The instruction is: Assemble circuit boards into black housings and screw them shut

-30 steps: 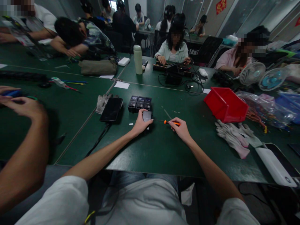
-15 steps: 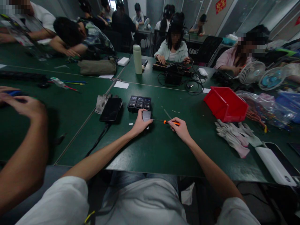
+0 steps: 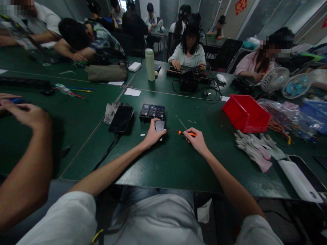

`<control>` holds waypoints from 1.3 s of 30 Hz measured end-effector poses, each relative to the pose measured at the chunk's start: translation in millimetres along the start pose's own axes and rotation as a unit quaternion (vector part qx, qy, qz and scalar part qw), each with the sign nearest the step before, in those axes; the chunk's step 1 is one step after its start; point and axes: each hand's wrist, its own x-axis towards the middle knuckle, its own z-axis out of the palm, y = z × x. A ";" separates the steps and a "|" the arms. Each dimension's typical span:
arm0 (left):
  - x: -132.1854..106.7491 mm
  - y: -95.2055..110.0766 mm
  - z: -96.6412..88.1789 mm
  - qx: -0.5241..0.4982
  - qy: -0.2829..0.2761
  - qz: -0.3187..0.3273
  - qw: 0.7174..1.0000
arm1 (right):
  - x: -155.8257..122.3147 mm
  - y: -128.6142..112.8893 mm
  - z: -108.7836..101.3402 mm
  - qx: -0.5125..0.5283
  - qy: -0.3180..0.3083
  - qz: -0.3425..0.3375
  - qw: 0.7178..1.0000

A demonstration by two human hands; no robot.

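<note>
My left hand (image 3: 154, 134) grips a small grey box-shaped device (image 3: 160, 126) between thumb and fingers, just above the green table. In my right hand (image 3: 196, 139) is a screwdriver (image 3: 188, 133) with an orange and black handle. Its thin shaft points left, and the tip meets the right edge of the grey device. Right behind the device sits a row of three black modules (image 3: 152, 112) with small windows on top. To their left a black smartphone (image 3: 121, 119) leans on a bundled grey glove (image 3: 110, 112), a cable running from its lower end.
A red bin (image 3: 246, 114), work gloves (image 3: 255, 148) and a white power bank (image 3: 297, 180) lie at the right. A pale green bottle (image 3: 150, 64) stands behind the modules. A co-worker's arm (image 3: 28, 149) reaches in at the left; other people sit around the tables.
</note>
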 end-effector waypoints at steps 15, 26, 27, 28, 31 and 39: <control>0.4 0.0 0.4 -0.005 0.002 0.000 1.000 | 0.1 -4.5 -2.4 -0.047 0.014 -0.056 0.997; 0.3 -2.6 -0.1 -0.008 -0.004 0.006 1.000 | 1.7 0.5 0.1 0.064 0.001 0.005 0.998; 0.3 -3.0 -0.2 -0.007 -0.005 0.007 1.000 | 2.3 2.1 0.4 0.078 0.001 0.011 0.997; 0.3 -3.4 -0.2 -0.005 -0.005 0.009 1.000 | 2.7 3.4 0.7 0.085 0.003 0.014 0.996; 0.6 -5.3 -0.1 -0.002 0.001 0.015 1.000 | 3.2 5.0 1.1 0.085 0.005 0.015 0.996; 2.7 -10.2 0.8 -0.005 0.002 0.016 1.000 | 2.9 3.0 1.4 0.070 0.006 0.014 0.997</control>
